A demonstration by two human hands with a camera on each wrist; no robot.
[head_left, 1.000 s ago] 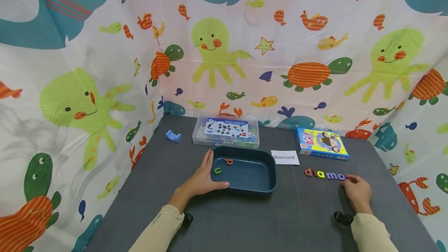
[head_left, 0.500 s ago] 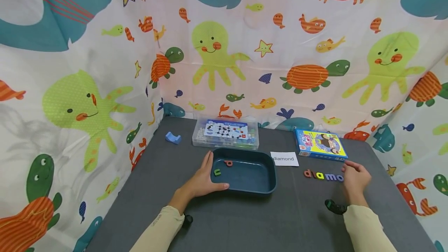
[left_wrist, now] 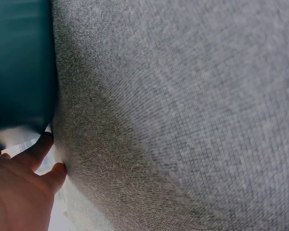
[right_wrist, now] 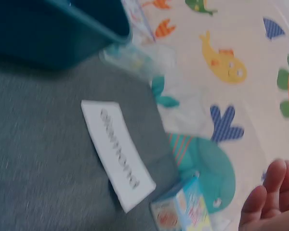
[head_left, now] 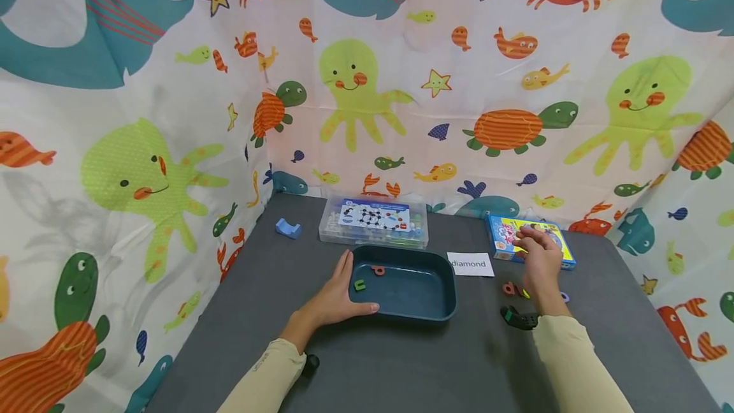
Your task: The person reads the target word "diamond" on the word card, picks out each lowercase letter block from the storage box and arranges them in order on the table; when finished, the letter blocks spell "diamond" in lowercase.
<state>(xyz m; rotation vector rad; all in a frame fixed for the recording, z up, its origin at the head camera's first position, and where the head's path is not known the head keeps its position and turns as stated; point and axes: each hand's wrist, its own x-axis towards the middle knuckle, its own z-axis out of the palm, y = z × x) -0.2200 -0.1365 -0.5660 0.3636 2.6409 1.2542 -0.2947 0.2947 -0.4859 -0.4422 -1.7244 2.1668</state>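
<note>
My left hand (head_left: pixel 332 298) rests at the left end of a dark teal tray (head_left: pixel 413 311), fingers straight along its side and thumb on the near rim. Inside the tray lie a green letter n (head_left: pixel 359 285) and a reddish letter (head_left: pixel 378 269). My right hand (head_left: pixel 541 264), fingers loosely bent and holding nothing, is raised and overlaps the blue and yellow box in the head view. A row of letters stands below it: a reddish d (head_left: pixel 508 288) and a purple o (head_left: pixel 564 297) show, while the middle is mostly hidden behind the hand and wrist.
A white card (head_left: pixel 470 264) reading "diamond" lies right of the tray. Behind are a clear plastic case (head_left: pixel 373 220) and the blue and yellow box (head_left: pixel 504 234). A light blue curved piece (head_left: pixel 288 229) sits at the back left. A patterned curtain (head_left: pixel 424 101) surrounds the table.
My right hand has let go of the purple o at the row's right end, risen and moved left and away from me. My left hand stays on the tray.
</note>
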